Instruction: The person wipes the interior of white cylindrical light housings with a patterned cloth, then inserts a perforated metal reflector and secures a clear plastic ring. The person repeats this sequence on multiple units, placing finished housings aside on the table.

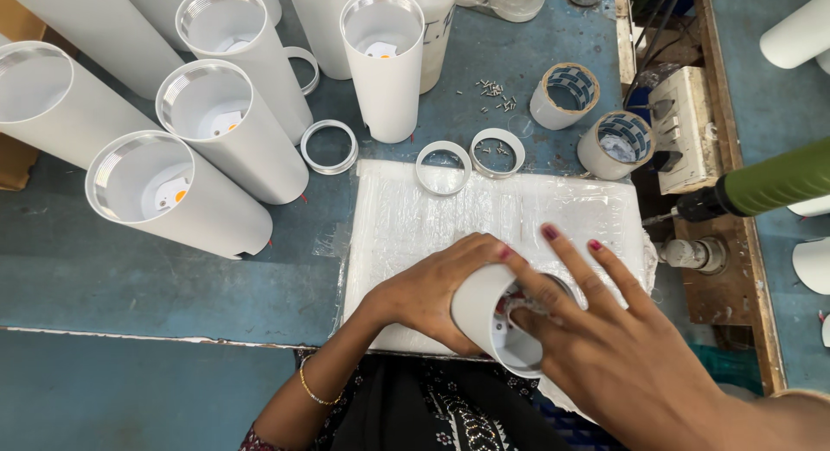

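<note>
White cylindrical metal lamp housing [486, 317] sits between my hands, lying tilted with its open end toward me, over the near edge of the white plastic-wrapped foam pad [450, 217]. Left hand [432, 291] is wrapped around the housing's closed end, fingers [484, 248] curled over the top, firm grip. Right hand [618, 356] is at the open mouth, thumb and forefinger reaching inside the rim; other fingers [596, 274] are splayed out straight above it. Can't tell whether the fingers inside are pinching anything, it's hidden.

Beyond my fingertips: two loose white rings [443, 167] at the pad's far edge, one with small screws inside. A silver metal ring [329, 147] lies further left of them. Scattered small screws [494, 91] sit on the blue table [130, 278] further out. Two tape rolls [616, 145] are beyond the right fingers. A green-handled power screwdriver [761, 187] lies right of them. Upright white tube housings [177, 191] stand well left of my left hand.
</note>
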